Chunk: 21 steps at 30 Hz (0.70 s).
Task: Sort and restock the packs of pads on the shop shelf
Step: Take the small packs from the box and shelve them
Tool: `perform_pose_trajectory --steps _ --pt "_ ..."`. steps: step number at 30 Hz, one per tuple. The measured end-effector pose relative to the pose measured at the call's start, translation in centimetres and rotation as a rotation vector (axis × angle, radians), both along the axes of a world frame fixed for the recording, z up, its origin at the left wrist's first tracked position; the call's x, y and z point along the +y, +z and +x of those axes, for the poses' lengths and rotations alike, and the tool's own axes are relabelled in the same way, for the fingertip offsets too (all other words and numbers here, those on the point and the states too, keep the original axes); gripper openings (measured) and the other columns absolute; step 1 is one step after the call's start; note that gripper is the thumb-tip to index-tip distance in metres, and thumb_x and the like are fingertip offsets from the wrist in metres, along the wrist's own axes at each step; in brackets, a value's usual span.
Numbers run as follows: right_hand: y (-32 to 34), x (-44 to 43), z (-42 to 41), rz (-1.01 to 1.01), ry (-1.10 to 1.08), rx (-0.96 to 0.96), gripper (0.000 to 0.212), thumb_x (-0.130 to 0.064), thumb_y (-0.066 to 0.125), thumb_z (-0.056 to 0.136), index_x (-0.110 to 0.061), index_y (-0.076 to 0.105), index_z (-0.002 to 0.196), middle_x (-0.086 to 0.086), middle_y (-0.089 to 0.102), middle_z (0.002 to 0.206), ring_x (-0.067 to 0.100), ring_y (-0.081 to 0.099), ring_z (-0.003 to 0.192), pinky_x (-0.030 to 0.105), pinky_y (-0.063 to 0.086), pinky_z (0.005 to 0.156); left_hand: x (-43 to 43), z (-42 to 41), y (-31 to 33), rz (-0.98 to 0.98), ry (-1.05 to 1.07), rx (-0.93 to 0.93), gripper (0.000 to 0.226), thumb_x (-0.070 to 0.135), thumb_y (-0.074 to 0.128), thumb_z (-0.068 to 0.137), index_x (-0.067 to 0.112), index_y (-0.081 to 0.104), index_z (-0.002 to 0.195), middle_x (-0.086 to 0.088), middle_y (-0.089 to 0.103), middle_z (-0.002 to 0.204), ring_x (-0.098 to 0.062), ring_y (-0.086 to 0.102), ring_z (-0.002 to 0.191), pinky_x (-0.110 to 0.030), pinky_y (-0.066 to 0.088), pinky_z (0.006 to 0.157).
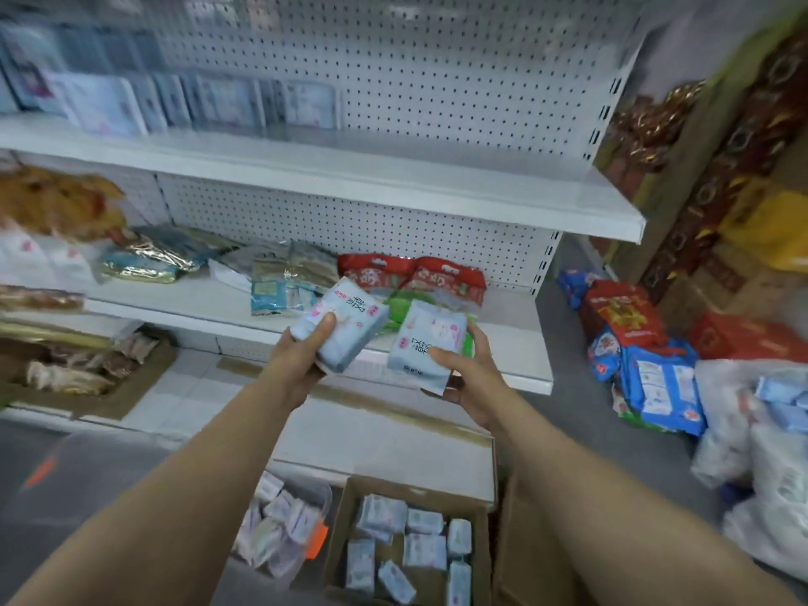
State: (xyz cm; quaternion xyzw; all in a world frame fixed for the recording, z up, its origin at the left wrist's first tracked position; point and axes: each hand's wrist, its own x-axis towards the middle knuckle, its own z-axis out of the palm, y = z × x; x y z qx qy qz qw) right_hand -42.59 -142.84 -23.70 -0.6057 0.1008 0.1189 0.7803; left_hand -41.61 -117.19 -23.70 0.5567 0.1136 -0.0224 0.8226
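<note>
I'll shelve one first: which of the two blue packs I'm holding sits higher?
The left pack, in your left hand; it's tilted and higher than the right pack in your right hand.

Red plastic packets (pixel 413 275) lie on the white metal shelf (pixel 175 299) behind the left hand (pixel 301 358); a brown cardboard box (pixel 339 535) sits below the right hand (pixel 470 382).

Place: looked like a small shop.
Shelving: white metal shelves (pixel 350 172) with pegboard backing (pixel 437 80), ran across the upper and middle frame.
Stock: stood as rows of pale packs (pixel 105 105) at upper left; lay as red packets (pixel 450 277) at centre.
Lower frame: held an open cardboard box (pixel 339 527) of small packs (pixel 424 551) at bottom centre, bundled goods (pixel 660 382) heaped at right.
</note>
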Motion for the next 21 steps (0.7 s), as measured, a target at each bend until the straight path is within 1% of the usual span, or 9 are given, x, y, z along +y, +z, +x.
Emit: perform_pose_trajectory --steps 1,4,6,9,12,15,17,19,21 --pt "1.4 0.2 0.1 0.009 -0.002 -0.028 0.083 -0.008 0.082 0.081 -0.043 0.037 0.141 0.004 0.066 0.13 0.033 0.071 0.105 0.056 0.06 0.08 0.3 0.0 1.4 -0.002 0.02 -0.029 0.051 0.033 0.07 0.087 0.011 0.06 0.132 -0.009 0.071 0.121 -0.026 0.068 0.111 -0.039 0.058 0.085" --pt "5.4 1.2 0.7 0.049 -0.043 -0.112 0.081 -0.007 0.082 0.08 -0.036 0.036 0.14 0.005 0.063 0.131 0.033 0.071 0.1 0.044 0.06 0.066 1.7 -0.2 5.3 -0.016 0.059 -0.102 0.066 0.035 0.076 0.075 0.01 0.059 0.134 -0.01 0.07 0.123 -0.028 0.067 0.115 -0.042 0.058 0.089" --pt "7.9 1.8 1.2 0.095 -0.068 -0.17 0.077 -0.005 0.081 0.081 -0.028 0.037 0.139 0.004 0.064 0.129 0.033 0.072 0.097 0.047 0.061 0.069 2.6 -0.1 7.8 -0.008 0.083 -0.127 0.067 0.034 0.078 0.072 0.011 0.059 0.133 -0.01 0.071 0.121 -0.028 0.068 0.113 -0.043 0.059 0.088" --pt "11.7 2.7 1.9 0.124 -0.069 -0.221 0.066 -0.002 0.077 0.084 -0.017 0.037 0.134 0.009 0.069 0.115 0.033 0.074 0.088 0.058 0.059 0.084 4.0 0.6 10.8 0.006 0.131 -0.143 0.062 0.031 0.08 0.074 0.009 0.061 0.129 -0.011 0.073 0.116 -0.028 0.07 0.107 -0.044 0.059 0.087" --pt "14.7 3.6 3.1 0.163 -0.095 -0.244 0.054 -0.002 0.077 0.084 -0.015 0.042 0.123 0.016 0.067 0.12 0.036 0.073 0.095 0.053 0.062 0.078 5.4 1.7 13.4 0.058 0.155 -0.171 0.059 0.03 0.081 0.078 0.009 0.061 0.129 -0.011 0.073 0.115 -0.028 0.071 0.105 -0.044 0.056 0.091" --pt "17.1 4.9 4.5 0.168 -0.104 -0.281 0.042 -0.005 0.077 0.084 -0.017 0.046 0.11 0.017 0.067 0.117 0.033 0.073 0.097 0.039 0.063 0.069 6.9 3.1 15.7 0.107 0.157 -0.203 0.055 0.031 0.081 0.079 0.011 0.063 0.126 -0.01 0.075 0.109 -0.028 0.072 0.099 -0.041 0.059 0.079" --pt "18.5 5.8 5.5 0.165 -0.112 -0.309 0.038 -0.007 0.077 0.085 -0.013 0.048 0.108 0.018 0.068 0.116 0.033 0.072 0.099 0.039 0.063 0.074 7.9 4.2 17.1 0.152 0.132 -0.219 0.049 0.033 0.079 0.081 0.012 0.063 0.122 -0.01 0.076 0.106 -0.027 0.073 0.093 -0.036 0.059 0.066" --pt "19.7 6.9 6.9 0.16 -0.126 -0.328 0.037 -0.009 0.078 0.085 -0.011 0.048 0.107 0.019 0.067 0.115 0.034 0.071 0.101 0.042 0.062 0.081 9.1 5.6 18.0 0.183 0.127 -0.228 0.041 0.032 0.077 0.085 0.012 0.063 0.119 -0.009 0.076 0.103 -0.025 0.073 0.089 -0.035 0.059 0.065" --pt "20.8 8.1 8.6 0.149 -0.147 -0.344 0.034 -0.013 0.079 0.086 -0.009 0.05 0.104 0.018 0.067 0.114 0.034 0.07 0.104 0.042 0.061 0.084 10.6 7.4 18.8 0.215 0.143 -0.228 0.044 0.034 0.078 0.084 0.012 0.061 0.119 -0.011 0.075 0.106 -0.026 0.072 0.089 -0.035 0.059 0.064"
